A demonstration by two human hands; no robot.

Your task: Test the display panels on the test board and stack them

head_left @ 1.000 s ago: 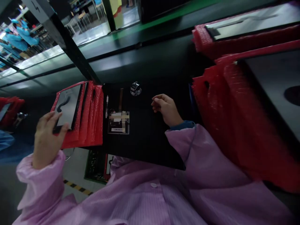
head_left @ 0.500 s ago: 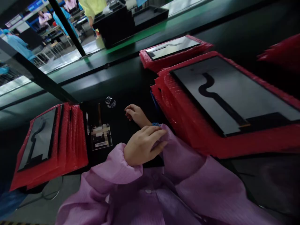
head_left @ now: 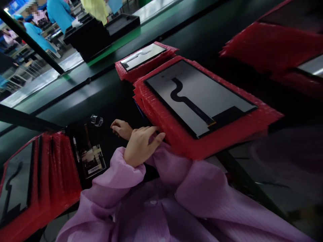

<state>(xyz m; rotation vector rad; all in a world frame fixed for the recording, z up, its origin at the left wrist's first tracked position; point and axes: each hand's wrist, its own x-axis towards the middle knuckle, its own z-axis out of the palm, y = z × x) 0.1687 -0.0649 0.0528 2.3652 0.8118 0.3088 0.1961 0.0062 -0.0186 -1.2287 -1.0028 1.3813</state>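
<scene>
My left hand (head_left: 141, 145) lies across my right forearm at the pink sleeve (head_left: 168, 153), fingers stretched out and thumb apart. It holds no separate object. Beyond it, my right hand (head_left: 122, 129) rests over the dark table with its fingers curled in loosely and nothing visible in them. Left of the hands lies a small flat electronic module (head_left: 94, 160) with a barcode label and a ribbon cable (head_left: 87, 135). A white pen-like stick (head_left: 76, 149) is beside it. A small clear, shiny round item (head_left: 97, 120) sits farther back.
Red bubble-wrap sleeves (head_left: 174, 141) are stacked at the right, topped by a display panel (head_left: 199, 92) with a black flex cable. Another panel stack (head_left: 143, 58) is behind, and more red sleeves (head_left: 60, 168) are at the left. Black trays (head_left: 88, 38) stand across the ledge; people work beyond.
The view has turned right, so everything sits farther left and more red sleeves show at the right. My left hand stays at my right sleeve; its fingers look straighter.
</scene>
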